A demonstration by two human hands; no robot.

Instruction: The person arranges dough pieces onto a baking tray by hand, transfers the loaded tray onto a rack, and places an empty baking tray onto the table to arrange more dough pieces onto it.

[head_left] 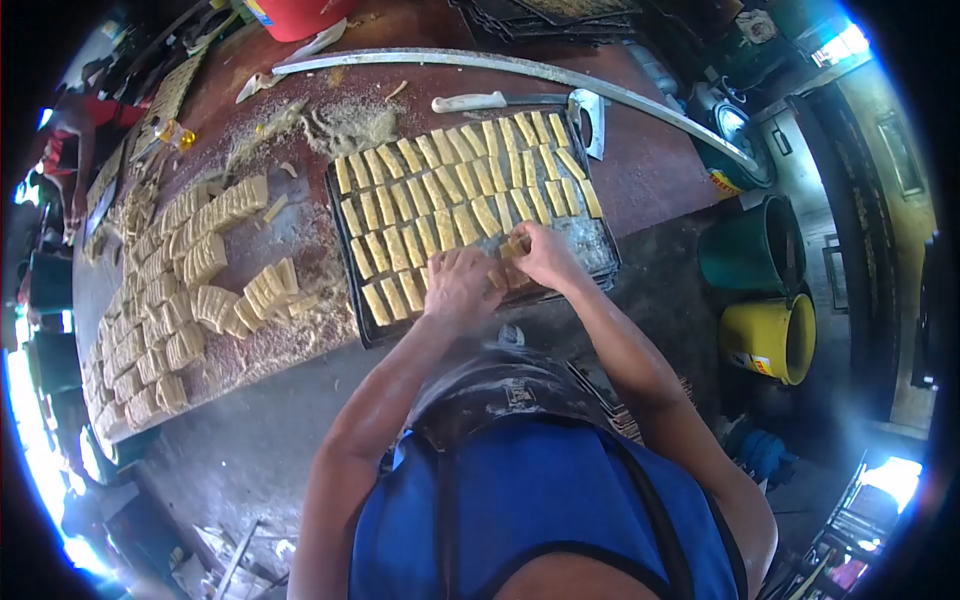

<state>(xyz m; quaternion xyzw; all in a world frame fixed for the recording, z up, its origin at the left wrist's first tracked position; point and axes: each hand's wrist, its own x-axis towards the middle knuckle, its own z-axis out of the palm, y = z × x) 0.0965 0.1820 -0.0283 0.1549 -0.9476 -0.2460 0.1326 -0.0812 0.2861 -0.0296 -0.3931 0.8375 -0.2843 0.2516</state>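
Rows of pale yellow dough strips (443,230) lie on a dark baking tray (343,262) at the table's near edge. Over the tray's front part is my left hand (462,283), its fingers curled down among the strips; what they hold is hidden. My right hand (548,258) pinches a dough strip (514,246) close to the left fingertips. Bare, floury tray surface (585,240) shows to the right of my right hand. On the table to the left, many cut strips stand in stacked bunches (205,258), with a looser fanned bunch (268,290) nearer the tray.
Behind the tray lie a white-handled knife (470,102), a scraper (588,125) and a long curved-looking pale bar (440,57). Flour and scraps (350,128) cover part of the table. Green (735,250) and yellow (755,338) buckets stand right. Another person's arm (85,150) shows far left.
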